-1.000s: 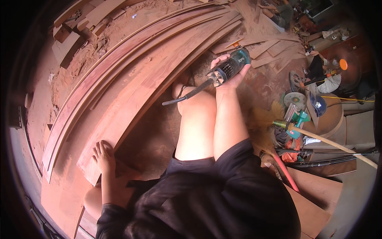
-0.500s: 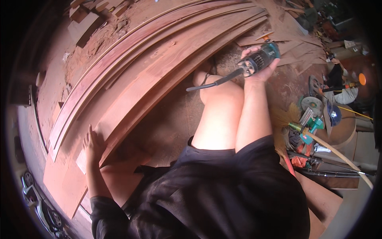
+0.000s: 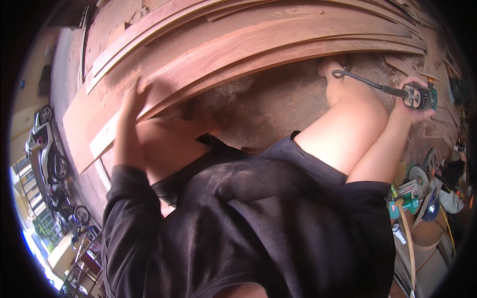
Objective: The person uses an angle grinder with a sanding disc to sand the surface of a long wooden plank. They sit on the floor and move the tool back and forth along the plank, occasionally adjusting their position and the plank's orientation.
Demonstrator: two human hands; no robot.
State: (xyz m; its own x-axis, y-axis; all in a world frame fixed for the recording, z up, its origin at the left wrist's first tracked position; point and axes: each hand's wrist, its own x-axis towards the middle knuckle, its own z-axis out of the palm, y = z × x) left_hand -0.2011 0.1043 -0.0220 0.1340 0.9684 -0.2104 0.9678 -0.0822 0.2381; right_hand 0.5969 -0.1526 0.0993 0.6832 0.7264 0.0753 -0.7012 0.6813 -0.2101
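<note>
My right hand [image 3: 415, 112] is wrapped round a teal and black corded tool that looks like a trim router [image 3: 418, 96], held beside my right knee. Its vented black end faces me, and a dark cord [image 3: 370, 82] runs from it leftward to a loop near my foot. The working end is mostly hidden. Over on the left, my left hand [image 3: 133, 97] rests at the near edge of a long reddish wooden board [image 3: 213, 59], thumb apart from the fingers and nothing in its grasp. That board lies on other long boards.
More long planks [image 3: 164, 20] lie beyond the board. A grinder-like disc [image 3: 419, 180], a broom handle [image 3: 407, 238] and a round tub [image 3: 427, 233] crowd the right side. Motorbikes [image 3: 49, 164] stand far left. Thin wood scraps [image 3: 442, 119] lie near the tool.
The view has swung left, bringing more motorbikes into sight. My right hand still holds the router, now farther right in the picture. My left hand stays by the board's edge.
</note>
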